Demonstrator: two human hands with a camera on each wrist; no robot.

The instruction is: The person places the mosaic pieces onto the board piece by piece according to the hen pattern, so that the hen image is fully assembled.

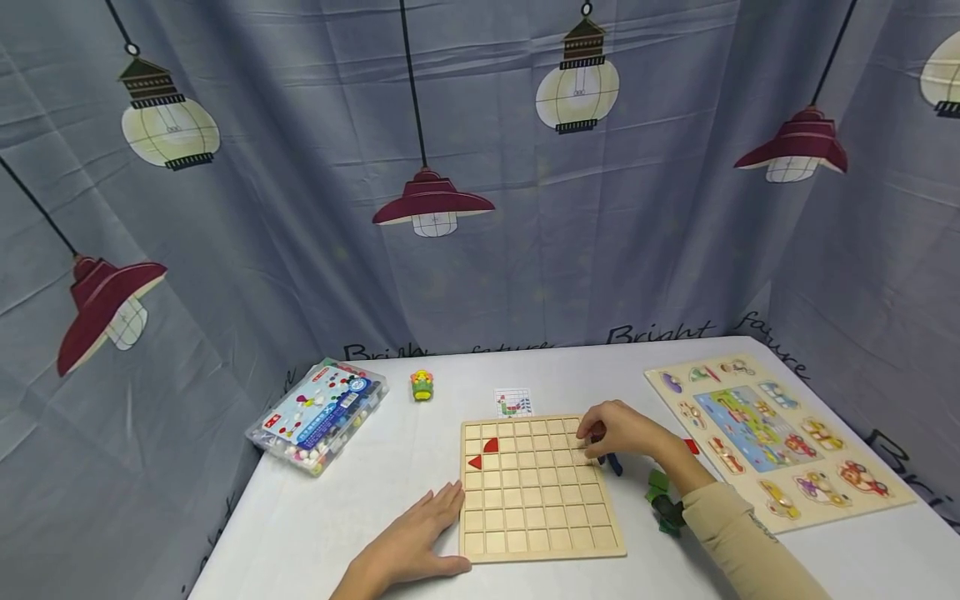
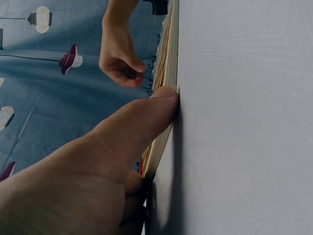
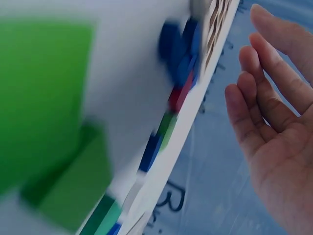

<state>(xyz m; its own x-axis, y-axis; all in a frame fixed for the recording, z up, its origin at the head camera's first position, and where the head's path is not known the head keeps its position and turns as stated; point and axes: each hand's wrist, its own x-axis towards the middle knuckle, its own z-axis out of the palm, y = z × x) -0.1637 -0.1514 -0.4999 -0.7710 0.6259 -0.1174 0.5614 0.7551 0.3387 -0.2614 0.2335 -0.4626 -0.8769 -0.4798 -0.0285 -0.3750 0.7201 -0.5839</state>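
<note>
Pale-wood grid board (image 1: pixel 535 498) on counter (image 1: pixel 315 521); left hand (image 1: pixel 411 537) straight-fingered against its edge; right hand (image 1: pixel 622 429) empty, fingers loosely bent, near blue blocks (image 1: pixel 615 464). Possible risk: red pieces (image 1: pixel 491 446) jolted by over-firm left-hand push.

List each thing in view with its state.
Grid board: flat, most cells bare.
Left hand: fingers straight, touching the grid board.
Right hand: fingers bent, no piece visible in it.
Two red pieces: lying on the grid board.
Third red piece: off the grid board.
Blue pieces: loose, partly hidden.
Green pieces: loose, clustered.
Plastic case: closed.
Picture card: flat, face up.
Puzzle board: flat.
Toy figure: standing or lying, cannot tell.
</note>
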